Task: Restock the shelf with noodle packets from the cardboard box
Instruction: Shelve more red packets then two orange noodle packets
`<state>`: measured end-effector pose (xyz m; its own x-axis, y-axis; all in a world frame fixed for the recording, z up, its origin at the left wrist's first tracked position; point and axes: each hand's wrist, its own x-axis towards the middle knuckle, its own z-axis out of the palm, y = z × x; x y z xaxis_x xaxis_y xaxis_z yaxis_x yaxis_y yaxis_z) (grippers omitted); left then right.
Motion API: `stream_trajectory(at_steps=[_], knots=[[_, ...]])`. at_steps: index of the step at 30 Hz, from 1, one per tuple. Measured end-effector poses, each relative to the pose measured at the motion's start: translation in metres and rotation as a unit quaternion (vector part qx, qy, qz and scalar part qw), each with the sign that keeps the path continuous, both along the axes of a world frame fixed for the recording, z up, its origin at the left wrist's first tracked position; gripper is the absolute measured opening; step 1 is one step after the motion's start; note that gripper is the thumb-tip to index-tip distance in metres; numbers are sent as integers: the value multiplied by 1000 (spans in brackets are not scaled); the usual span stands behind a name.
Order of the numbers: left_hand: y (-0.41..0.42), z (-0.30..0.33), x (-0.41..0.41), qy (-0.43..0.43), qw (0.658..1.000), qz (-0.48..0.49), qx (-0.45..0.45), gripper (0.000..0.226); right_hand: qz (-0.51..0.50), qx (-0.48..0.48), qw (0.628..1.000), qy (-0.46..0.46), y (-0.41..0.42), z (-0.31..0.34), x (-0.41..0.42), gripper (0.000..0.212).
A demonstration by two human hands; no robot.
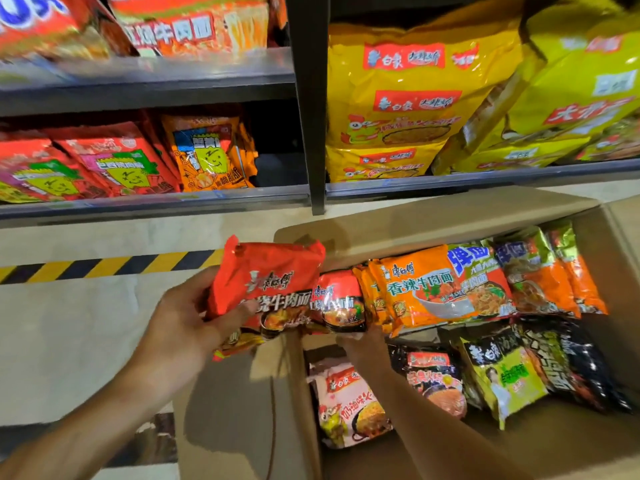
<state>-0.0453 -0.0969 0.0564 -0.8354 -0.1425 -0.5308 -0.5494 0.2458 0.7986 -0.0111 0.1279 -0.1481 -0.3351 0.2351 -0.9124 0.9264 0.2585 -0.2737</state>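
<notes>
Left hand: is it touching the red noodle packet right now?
Touching. The head view shows the left hand gripping the red noodle packet at its left edge, fingers curled onto its front, held over the cardboard box edge.

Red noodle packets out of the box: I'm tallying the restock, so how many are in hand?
2: one red packet in the left hand, another gripped by the right hand at the box's edge. More may be hidden behind.
</notes>
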Motion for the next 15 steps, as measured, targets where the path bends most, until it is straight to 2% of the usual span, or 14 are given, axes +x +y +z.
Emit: stream_trajectory(at_steps=[3,7,11,15], knots=[[-14,-8,5,0,999,36,20,34,54,86,995,25,-18,-14,10,93],[-26,-18,14,8,998,59,28,35,21,144,987,70,-42,-30,13,100],[-31,-23,21,16,997,68,42,36,85,199,976,11,-45,-37,4,99],[-36,-25,23,6,992,100,72,37,88,197,976,-23,-41,-36,-8,108]])
